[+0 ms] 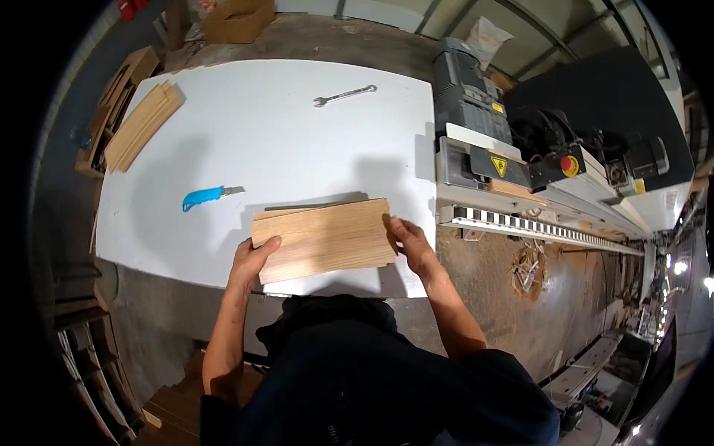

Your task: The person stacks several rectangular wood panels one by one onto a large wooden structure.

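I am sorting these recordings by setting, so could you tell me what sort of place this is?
Most likely a woodworking shop. Both hands, left hand and right hand, hold a stack of wooden boards on a white table; a large machine stands alongside, with wood shavings on the dusty floor.

Stack of wood panels (323,239) lies on surface (297,126), at its near edge. Utility knife (208,197) to its left; wrench (344,94) far behind; second panel stack (141,125) at far-left edge. Machine (520,163) right of surface.

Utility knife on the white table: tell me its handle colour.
Bright blue handle on the utility knife, with a short metal blade; the head view shows it.
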Action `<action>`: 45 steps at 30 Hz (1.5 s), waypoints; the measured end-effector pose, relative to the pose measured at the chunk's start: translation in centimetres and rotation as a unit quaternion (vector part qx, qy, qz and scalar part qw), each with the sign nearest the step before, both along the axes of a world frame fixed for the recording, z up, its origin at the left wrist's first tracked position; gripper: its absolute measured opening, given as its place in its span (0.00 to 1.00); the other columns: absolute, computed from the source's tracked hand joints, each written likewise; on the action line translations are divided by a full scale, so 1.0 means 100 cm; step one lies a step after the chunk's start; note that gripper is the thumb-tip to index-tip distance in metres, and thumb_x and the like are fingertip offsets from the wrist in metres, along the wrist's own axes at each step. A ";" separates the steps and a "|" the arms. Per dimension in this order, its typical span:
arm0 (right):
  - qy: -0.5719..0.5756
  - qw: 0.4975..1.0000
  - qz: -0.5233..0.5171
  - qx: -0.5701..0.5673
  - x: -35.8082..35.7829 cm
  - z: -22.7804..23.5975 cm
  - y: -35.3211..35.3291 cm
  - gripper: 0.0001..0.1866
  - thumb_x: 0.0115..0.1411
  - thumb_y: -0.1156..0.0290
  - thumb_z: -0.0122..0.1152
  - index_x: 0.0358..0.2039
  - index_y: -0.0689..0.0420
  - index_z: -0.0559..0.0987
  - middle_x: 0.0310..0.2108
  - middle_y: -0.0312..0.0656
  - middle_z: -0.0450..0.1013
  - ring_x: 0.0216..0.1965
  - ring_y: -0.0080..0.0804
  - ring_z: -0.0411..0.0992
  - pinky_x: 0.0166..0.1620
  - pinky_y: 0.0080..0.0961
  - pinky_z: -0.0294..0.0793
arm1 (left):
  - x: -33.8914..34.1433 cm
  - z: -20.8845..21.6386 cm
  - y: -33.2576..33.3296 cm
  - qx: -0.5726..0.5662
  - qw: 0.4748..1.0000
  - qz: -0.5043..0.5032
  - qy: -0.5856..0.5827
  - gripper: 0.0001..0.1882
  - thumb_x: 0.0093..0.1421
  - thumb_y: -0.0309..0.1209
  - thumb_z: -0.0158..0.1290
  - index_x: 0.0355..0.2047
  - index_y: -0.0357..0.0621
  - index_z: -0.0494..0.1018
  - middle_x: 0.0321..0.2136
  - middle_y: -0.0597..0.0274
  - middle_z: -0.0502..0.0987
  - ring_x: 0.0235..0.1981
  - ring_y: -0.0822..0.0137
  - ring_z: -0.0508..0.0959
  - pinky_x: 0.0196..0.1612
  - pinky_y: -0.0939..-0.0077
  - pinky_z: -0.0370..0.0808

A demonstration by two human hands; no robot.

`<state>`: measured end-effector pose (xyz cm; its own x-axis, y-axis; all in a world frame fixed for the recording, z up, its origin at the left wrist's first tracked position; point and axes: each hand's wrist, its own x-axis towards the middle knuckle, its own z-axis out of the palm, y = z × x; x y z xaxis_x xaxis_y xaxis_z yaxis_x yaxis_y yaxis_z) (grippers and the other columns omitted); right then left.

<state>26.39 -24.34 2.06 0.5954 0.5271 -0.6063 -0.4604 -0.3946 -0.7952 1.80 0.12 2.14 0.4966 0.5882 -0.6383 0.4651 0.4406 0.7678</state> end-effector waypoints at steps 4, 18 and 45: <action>0.080 0.954 -0.260 0.129 0.047 -0.016 -0.002 0.19 0.61 0.50 0.54 0.36 0.54 0.73 0.35 0.39 0.72 0.40 0.36 0.70 0.46 0.37 0.70 | -0.003 -0.004 0.002 -0.012 1.000 0.006 -0.020 0.33 0.50 0.38 0.64 0.50 0.26 0.68 0.46 0.46 0.74 0.46 0.60 0.75 0.50 0.69 0.70; 0.256 0.840 -0.414 0.241 0.141 -0.009 0.007 0.29 0.60 0.46 0.52 0.38 0.65 0.71 0.31 0.49 0.75 0.33 0.42 0.75 0.37 0.37 0.77 | -0.008 -0.013 0.000 -0.010 0.998 0.023 -0.060 0.33 0.50 0.39 0.64 0.49 0.26 0.68 0.43 0.47 0.75 0.43 0.61 0.76 0.47 0.71 0.71; 0.373 0.916 0.049 0.139 -0.147 0.020 0.058 0.13 0.61 0.67 0.57 0.40 0.64 0.75 0.40 0.49 0.75 0.43 0.38 0.75 0.51 0.34 0.74 | -0.007 0.004 -0.006 0.003 0.988 0.000 -0.152 0.35 0.56 0.41 0.60 0.55 0.29 0.61 0.49 0.48 0.70 0.51 0.62 0.70 0.52 0.71 0.69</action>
<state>11.68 -18.57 4.07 0.0117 0.7521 -0.6589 -0.8899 -0.2926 -0.3499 1.06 -0.49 2.53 0.6655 0.5913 -0.4555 0.2126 0.4347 0.8751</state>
